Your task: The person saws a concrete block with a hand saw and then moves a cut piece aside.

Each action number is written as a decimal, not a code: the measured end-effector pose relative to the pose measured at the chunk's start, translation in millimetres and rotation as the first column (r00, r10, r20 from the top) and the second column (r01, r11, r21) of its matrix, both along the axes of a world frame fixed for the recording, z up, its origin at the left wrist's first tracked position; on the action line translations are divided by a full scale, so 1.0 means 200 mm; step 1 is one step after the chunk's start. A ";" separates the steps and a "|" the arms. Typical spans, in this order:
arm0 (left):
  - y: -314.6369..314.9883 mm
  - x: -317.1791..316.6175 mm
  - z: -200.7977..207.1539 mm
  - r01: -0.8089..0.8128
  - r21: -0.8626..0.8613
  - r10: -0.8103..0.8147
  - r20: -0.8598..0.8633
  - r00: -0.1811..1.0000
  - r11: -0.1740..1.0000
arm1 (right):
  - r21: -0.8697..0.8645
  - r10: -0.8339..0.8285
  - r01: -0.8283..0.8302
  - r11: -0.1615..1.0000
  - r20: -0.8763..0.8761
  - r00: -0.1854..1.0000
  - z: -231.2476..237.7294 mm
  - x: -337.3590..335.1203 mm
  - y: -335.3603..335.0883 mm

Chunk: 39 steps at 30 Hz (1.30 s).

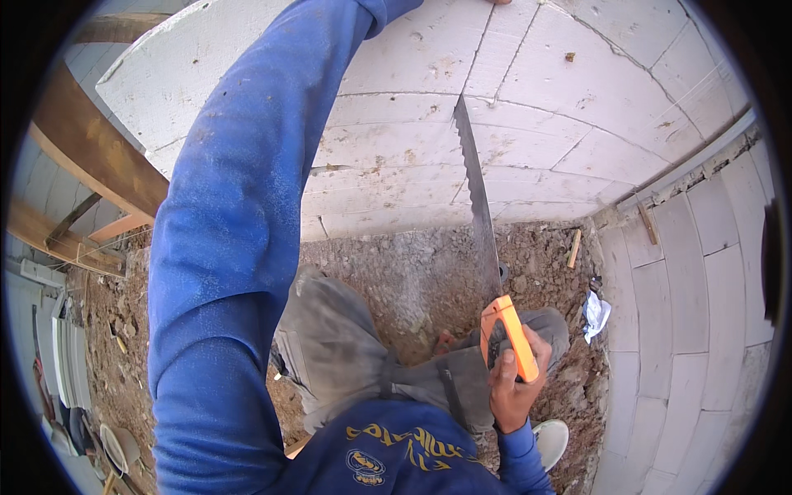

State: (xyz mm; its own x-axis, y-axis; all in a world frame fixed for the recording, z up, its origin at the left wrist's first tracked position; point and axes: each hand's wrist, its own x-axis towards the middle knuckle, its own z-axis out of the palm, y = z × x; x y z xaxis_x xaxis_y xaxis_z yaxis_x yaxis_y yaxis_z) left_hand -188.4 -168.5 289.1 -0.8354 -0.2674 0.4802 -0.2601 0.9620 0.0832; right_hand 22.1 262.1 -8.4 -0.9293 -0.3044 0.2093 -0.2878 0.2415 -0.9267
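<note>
My right hand (521,381) is wrapped round the orange handle of a handsaw (478,202). The long, coarse-toothed blade slopes up and away from me, its far end at a dark vertical line in the white block wall (388,136). Whether the tip sits inside that line, I cannot tell. My left arm (239,190), in a blue sleeve, stretches up along the wall past the top edge. Only a bit of a fingertip, seemingly of my left hand (500,2), shows there, near the top of the dark line; the other fingers are out of view.
Curved-looking brown timbers (95,136) stand at the left. A second block wall (693,289) rises on the right. Rough soil (429,264) with pale dust lies below, with a crumpled white scrap (596,316), a wood stick (574,248) and a round white container (551,441).
</note>
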 end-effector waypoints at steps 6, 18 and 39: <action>0.06 -0.06 -0.02 0.061 0.023 -0.062 0.017 0.998 0.998 | -0.008 0.143 -0.146 0.989 -0.139 0.980 0.52 -0.70 -0.69; -0.04 0.03 -0.04 -0.012 0.037 0.012 -0.003 1.000 0.999 | 0.026 0.080 -0.080 0.996 -0.026 0.996 0.41 -0.29 -0.31; 0.05 -0.03 -0.01 0.011 0.088 -0.013 0.028 1.000 0.996 | -0.023 0.118 -0.128 0.992 -0.242 0.963 0.30 -0.62 -0.59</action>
